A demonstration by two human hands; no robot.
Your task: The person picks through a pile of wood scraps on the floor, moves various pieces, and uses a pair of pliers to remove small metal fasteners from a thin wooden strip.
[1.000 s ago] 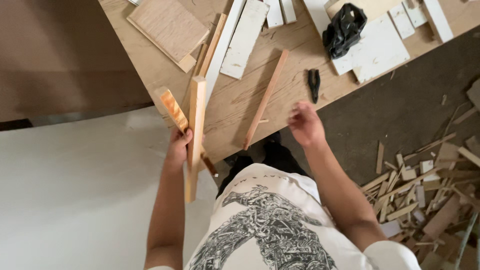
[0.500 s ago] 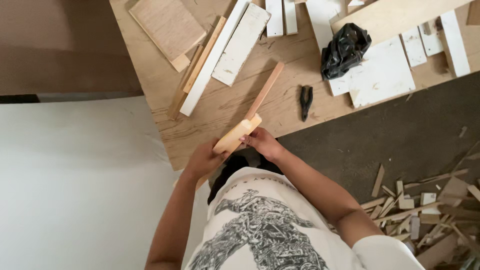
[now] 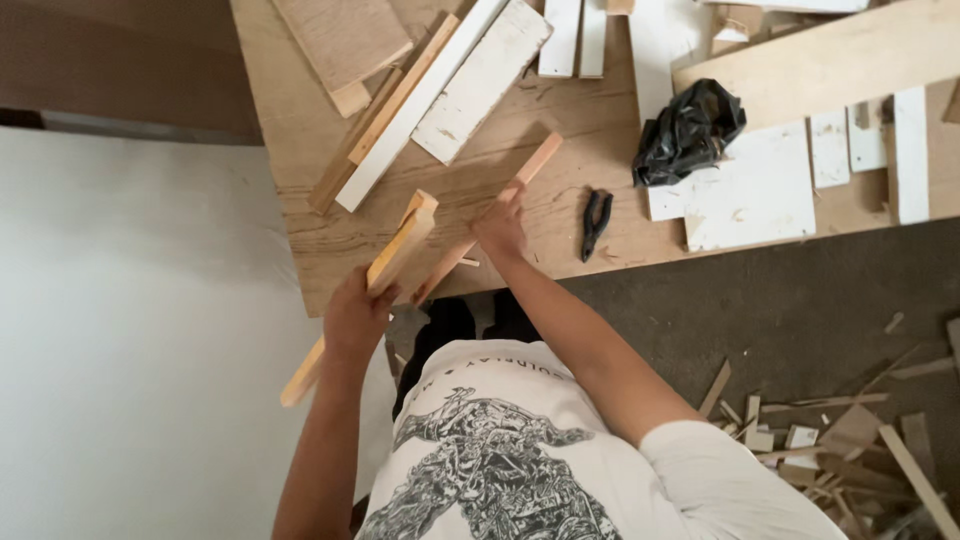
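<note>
Plywood workbench (image 3: 300, 240) fills the upper frame, w/ a white sheet on the floor at left and dark carpet at right. Nearest the camera: person's white printed tee, both bare arms reaching up toward the bench edge. Scrap wood offcuts (image 3: 850, 440) litter the carpet at lower right.

Left hand (image 3: 355, 318) is wrapped tight around a long pale wood strip (image 3: 385, 265), fingers clamped on it about mid-length. Strip runs diagonally, lower end hanging over the white sheet, upper end above the bench edge; it looks like 2 strips held together, but that's hard to tell from here.

Right hand (image 3: 502, 228) rests on a reddish wood slat (image 3: 500, 205) lying diagonally on the bench; fingers look curled onto it, though whether they grip or just press can't be told.

Just right of that hand: black pliers (image 3: 596, 222) flat on the bench. Farther back: crumpled black plastic bag (image 3: 688, 130) on a white board (image 3: 750, 195). Far edge: several white-painted planks (image 3: 480, 80) and plain boards (image 3: 340, 40) side by side.
</note>
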